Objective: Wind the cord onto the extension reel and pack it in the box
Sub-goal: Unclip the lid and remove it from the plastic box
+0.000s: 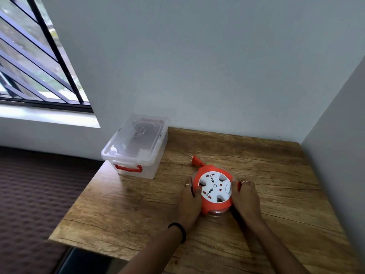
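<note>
An orange extension reel (214,189) with a white socket face lies flat on the wooden table (138,204). My left hand (188,202) grips its left rim and my right hand (245,200) grips its right rim. The orange plug (196,160) sticks out on a short stub of cord just behind the reel. A clear plastic box (136,147) with a lid on it and an orange handle stands at the table's back left corner, apart from the reel.
Grey walls close the table in at the back and on the right. A barred window (33,62) is at the upper left. A dark quilted surface (29,194) lies left of the table, below its edge.
</note>
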`<state>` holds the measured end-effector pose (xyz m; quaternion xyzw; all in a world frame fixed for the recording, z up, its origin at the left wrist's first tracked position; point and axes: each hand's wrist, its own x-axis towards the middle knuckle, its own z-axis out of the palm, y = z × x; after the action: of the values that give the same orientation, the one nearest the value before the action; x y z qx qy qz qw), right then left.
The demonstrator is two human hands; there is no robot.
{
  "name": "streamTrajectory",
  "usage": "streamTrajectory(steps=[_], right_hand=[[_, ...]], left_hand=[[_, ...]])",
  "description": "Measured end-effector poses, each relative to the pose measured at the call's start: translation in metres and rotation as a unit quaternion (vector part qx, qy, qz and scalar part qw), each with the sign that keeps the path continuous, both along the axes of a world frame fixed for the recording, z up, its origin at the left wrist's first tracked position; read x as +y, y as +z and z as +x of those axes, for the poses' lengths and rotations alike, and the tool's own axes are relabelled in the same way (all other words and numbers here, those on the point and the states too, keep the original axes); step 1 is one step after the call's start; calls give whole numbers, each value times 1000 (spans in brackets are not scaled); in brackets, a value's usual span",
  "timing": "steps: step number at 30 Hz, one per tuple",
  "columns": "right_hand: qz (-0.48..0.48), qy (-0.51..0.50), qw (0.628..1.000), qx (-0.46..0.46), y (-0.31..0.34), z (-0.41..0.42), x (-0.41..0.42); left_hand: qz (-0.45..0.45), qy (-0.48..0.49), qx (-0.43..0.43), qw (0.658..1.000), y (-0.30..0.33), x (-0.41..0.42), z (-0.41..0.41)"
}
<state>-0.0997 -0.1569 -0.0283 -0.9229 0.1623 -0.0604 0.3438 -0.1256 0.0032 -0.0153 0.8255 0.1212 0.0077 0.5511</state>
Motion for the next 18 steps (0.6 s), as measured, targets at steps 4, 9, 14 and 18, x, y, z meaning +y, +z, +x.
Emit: streamTrajectory(steps=[4,9,14,18], right_hand=[[-28,11,1000,-3,0,-2,-1],[-117,18,992,39,4,0,-4],[-219,39,975,-9,29,15,4],[-190,76,975,-86,56,40,31]], left_hand=[[39,-30,4,999,0,5,1],[93,-91,47,990,7,17,9],[140,-128,19,982,32,45,20],[135,-119,-73,981,70,85,31]])
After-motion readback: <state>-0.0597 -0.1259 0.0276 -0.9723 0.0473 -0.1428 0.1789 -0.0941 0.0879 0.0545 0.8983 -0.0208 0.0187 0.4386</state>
